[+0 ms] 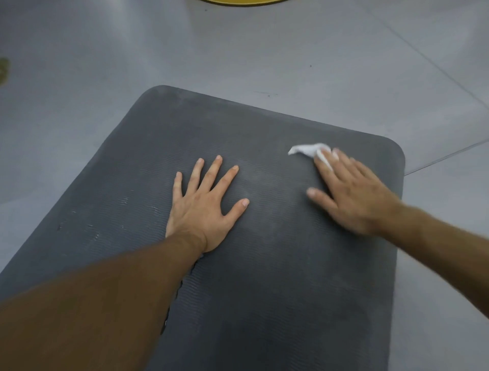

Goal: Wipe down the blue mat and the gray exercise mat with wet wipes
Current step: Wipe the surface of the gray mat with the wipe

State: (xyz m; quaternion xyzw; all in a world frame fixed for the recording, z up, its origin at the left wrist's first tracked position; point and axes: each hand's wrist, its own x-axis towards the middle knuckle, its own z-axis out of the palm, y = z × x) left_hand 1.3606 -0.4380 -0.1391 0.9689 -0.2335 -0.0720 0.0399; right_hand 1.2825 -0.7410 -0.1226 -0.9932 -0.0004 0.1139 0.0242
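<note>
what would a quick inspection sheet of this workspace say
surface: gray tiled floor, a few dark specks.
job's things: gray exercise mat lies flat, scuffed near its left edge; white wet wipe on it; blue mat not in view.
clutter: nothing seen.
hands: left hand flat on the mat, fingers spread; right hand presses the wipe with straight fingers.
cables: nothing seen.
surroundings: yellow object cut off at the top edge.

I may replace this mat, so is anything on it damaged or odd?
Yes. The gray mat has small pale nicks left of the left hand, and a dark jagged line, possibly a tear, runs along beside that forearm.
</note>
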